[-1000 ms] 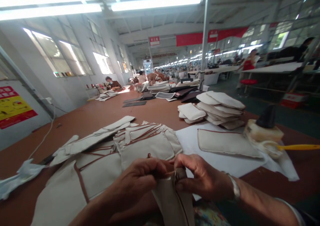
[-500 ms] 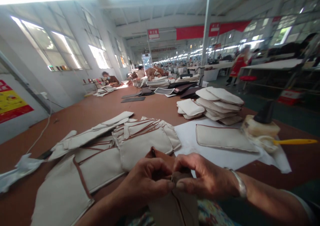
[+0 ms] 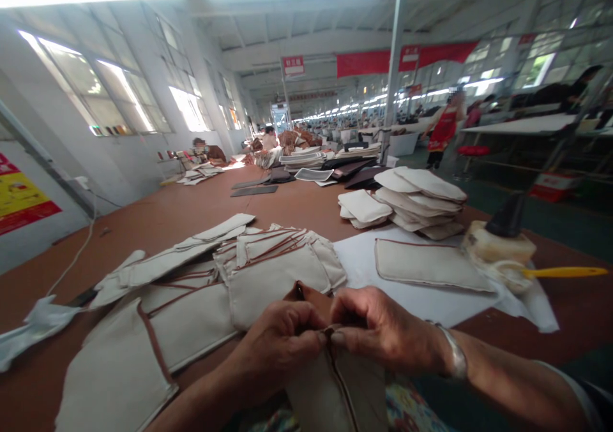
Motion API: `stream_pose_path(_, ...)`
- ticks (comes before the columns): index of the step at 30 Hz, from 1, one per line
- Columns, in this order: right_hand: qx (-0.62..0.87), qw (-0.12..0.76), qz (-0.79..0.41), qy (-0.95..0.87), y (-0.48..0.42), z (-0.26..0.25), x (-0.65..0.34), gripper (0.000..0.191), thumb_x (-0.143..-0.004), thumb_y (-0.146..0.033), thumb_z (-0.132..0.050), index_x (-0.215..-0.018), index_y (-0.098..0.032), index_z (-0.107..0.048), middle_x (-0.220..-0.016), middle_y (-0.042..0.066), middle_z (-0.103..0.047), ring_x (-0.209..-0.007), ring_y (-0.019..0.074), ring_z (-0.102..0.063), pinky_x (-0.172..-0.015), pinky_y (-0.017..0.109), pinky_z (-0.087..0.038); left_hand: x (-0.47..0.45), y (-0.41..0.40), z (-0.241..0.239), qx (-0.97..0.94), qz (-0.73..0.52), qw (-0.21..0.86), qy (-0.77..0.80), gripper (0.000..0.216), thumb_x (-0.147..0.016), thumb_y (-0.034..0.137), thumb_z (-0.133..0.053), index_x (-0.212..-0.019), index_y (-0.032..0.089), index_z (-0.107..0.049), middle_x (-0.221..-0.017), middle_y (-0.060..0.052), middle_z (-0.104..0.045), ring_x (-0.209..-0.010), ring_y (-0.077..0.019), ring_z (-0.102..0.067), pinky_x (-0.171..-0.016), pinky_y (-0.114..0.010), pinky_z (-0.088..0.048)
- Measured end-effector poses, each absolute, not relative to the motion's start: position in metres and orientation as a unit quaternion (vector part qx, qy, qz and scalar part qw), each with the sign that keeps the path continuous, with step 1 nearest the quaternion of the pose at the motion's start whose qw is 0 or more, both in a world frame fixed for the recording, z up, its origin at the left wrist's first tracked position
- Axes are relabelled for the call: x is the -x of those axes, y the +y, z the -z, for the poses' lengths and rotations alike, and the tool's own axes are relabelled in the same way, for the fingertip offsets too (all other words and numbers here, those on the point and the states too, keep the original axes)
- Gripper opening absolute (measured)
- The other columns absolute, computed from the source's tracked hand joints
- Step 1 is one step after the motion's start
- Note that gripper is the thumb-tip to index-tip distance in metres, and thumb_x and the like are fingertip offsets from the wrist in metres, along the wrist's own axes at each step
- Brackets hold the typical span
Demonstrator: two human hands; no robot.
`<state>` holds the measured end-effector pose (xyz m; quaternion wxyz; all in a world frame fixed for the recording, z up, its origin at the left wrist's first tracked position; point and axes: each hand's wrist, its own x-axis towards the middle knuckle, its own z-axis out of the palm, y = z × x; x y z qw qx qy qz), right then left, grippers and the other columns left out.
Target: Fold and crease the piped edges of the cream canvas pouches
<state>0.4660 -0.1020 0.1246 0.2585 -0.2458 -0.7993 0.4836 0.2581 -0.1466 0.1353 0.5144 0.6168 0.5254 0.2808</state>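
Between both hands is a fabric piece [image 3: 313, 390], pale grey with a dark brown seam running down its middle and a brown leather-like end [image 3: 317, 300] above the fingers. My left hand [image 3: 287, 339] pinches it on the left of the seam, thumb against curled fingers. From the other side my right hand [image 3: 378, 330] pinches the same piece; a silvery bracelet [image 3: 457, 355] is on that wrist. The two thumb tips almost meet at the seam. Just beyond my left hand lie overlapping cream pouches [image 3: 191, 323] with brown edging.
A single cream pouch [image 3: 426, 263] lies on white paper [image 3: 354, 266], with a stack of pouches [image 3: 416, 193] behind. At right stands a glue container [image 3: 498, 244] with a black cone and yellow-handled brush [image 3: 565, 271]. A person in a red apron [image 3: 443, 129] stands farther off.
Both hands have tilted slightly and keep their pinch, and the seam between the thumbs shows more plainly. The person in the red apron has moved to the left.
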Motion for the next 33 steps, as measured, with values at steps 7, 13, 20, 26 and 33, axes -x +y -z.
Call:
stream_pose_path(7,0.320,0.266,-0.463,-0.783,-0.107,-0.123,-0.466,0.011,-0.083,-0.025,-0.064,-0.086,-0.014,-0.064,-0.071,-0.002,-0.058,-0.062,0.0102,-0.047,-0.053,0.019,-0.037,-0.265,-0.154,-0.140,-0.681,-0.290,0.426,0.520,0.016,-0.082,0.024,-0.060,-0.082,0.011,-0.070,-0.068,0.000,-0.057,-0.060,-0.0103,-0.045,-0.051,-0.020,-0.032)
stream_pose_path(13,0.342,0.264,-0.471,-0.769,-0.108,-0.131,-0.467,0.012,-0.080,-0.023,-0.066,-0.086,-0.013,-0.069,-0.074,0.001,-0.065,-0.067,0.0127,-0.054,-0.059,0.021,-0.042,-0.254,-0.158,-0.144,-0.800,-0.349,0.200,0.445,0.014,-0.079,0.007,-0.055,-0.080,0.014,-0.067,-0.073,-0.002,-0.060,-0.061,-0.0100,-0.053,-0.056,-0.019,-0.039)
stream_pose_path(20,0.315,0.238,-0.465,-0.792,-0.107,-0.136,-0.466,0.015,-0.081,-0.022,-0.063,-0.085,-0.012,-0.074,-0.077,0.003,-0.071,-0.071,0.0155,-0.061,-0.063,0.022,-0.045,-0.257,-0.162,-0.150,-0.896,-0.195,-0.057,0.394,0.022,-0.090,0.014,-0.051,-0.080,0.018,-0.070,-0.075,-0.004,-0.070,-0.060,-0.0154,-0.062,-0.058,-0.028,-0.038)
stream_pose_path(26,0.317,0.245,-0.497,-0.770,-0.110,-0.139,-0.466,0.013,-0.080,-0.021,-0.065,-0.081,-0.012,-0.074,-0.076,0.002,-0.071,-0.070,0.0142,-0.060,-0.062,0.021,-0.044,-0.266,-0.164,-0.144,-0.889,-0.175,-0.156,0.394,0.021,-0.085,0.009,-0.049,-0.070,0.018,-0.059,-0.065,-0.004,-0.062,-0.052,-0.0161,-0.053,-0.053,-0.030,-0.032)
stream_pose_path(33,0.350,0.272,-0.456,-0.772,-0.115,-0.134,-0.469,0.011,-0.079,-0.023,-0.068,-0.081,-0.013,-0.071,-0.072,0.000,-0.068,-0.066,0.0128,-0.057,-0.057,0.020,-0.041,-0.262,-0.163,-0.144,-0.808,-0.292,0.143,0.491,0.018,-0.089,0.014,-0.042,-0.072,0.020,-0.045,-0.073,-0.001,-0.056,-0.065,-0.0134,-0.052,-0.060,-0.024,-0.038)
